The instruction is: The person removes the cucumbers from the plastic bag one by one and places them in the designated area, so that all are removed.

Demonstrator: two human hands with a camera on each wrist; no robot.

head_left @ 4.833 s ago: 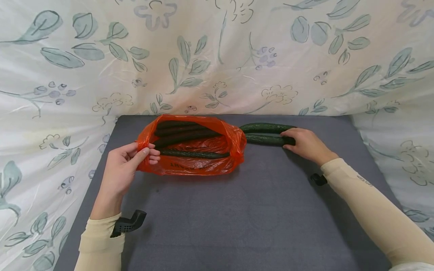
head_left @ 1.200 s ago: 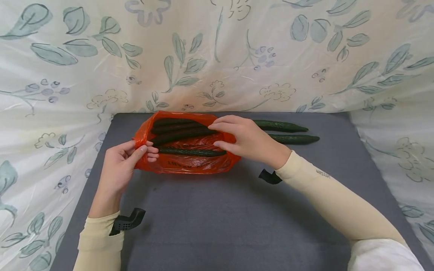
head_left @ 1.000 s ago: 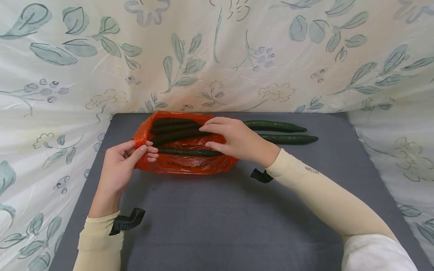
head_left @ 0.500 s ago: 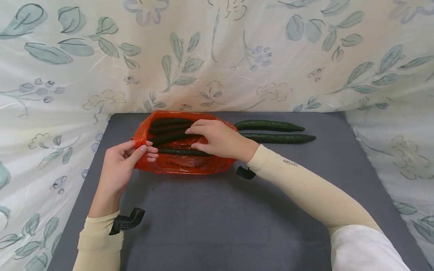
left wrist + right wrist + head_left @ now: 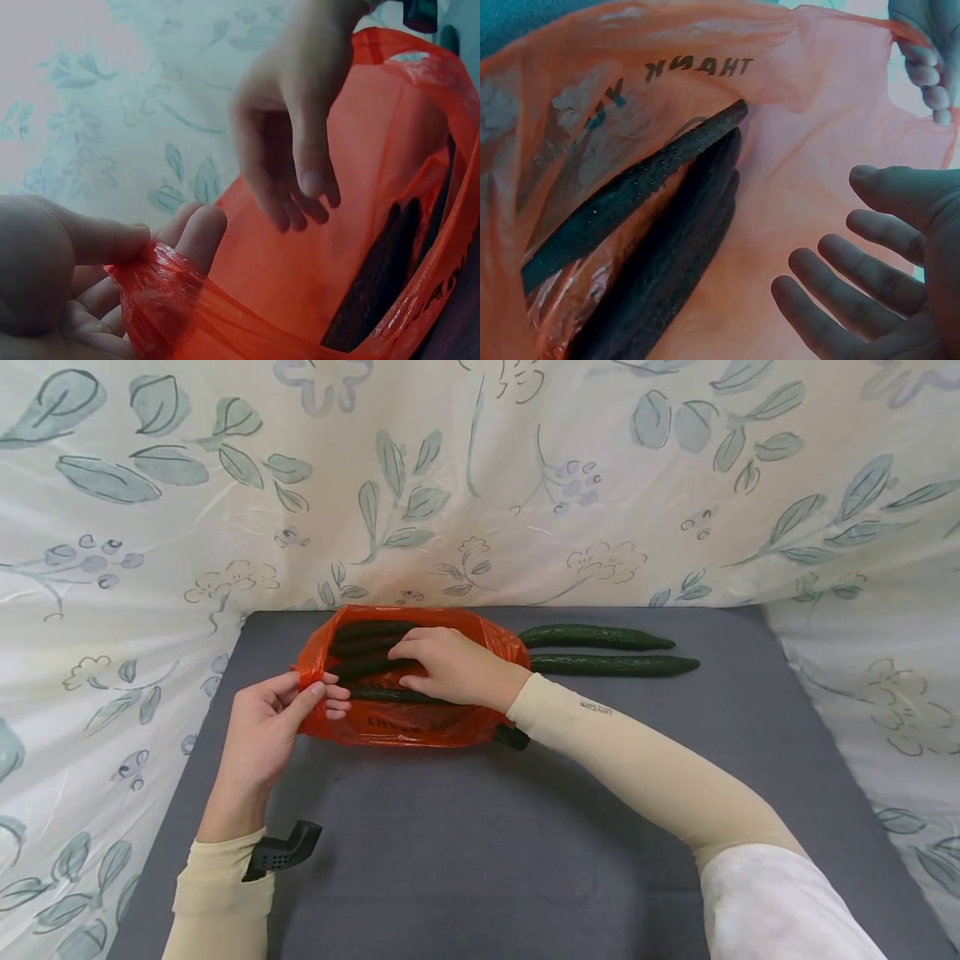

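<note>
Pinching a red plastic carrier bag (image 5: 435,728) with the left hand (image 5: 264,727), grasping nothing with the right hand (image 5: 450,667) over cucumbers (image 5: 664,244); could tear the bag by tugging too hard.

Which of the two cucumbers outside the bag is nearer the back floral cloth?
The back, slightly curved cucumber; the straighter front cucumber reaches farther right.
</note>
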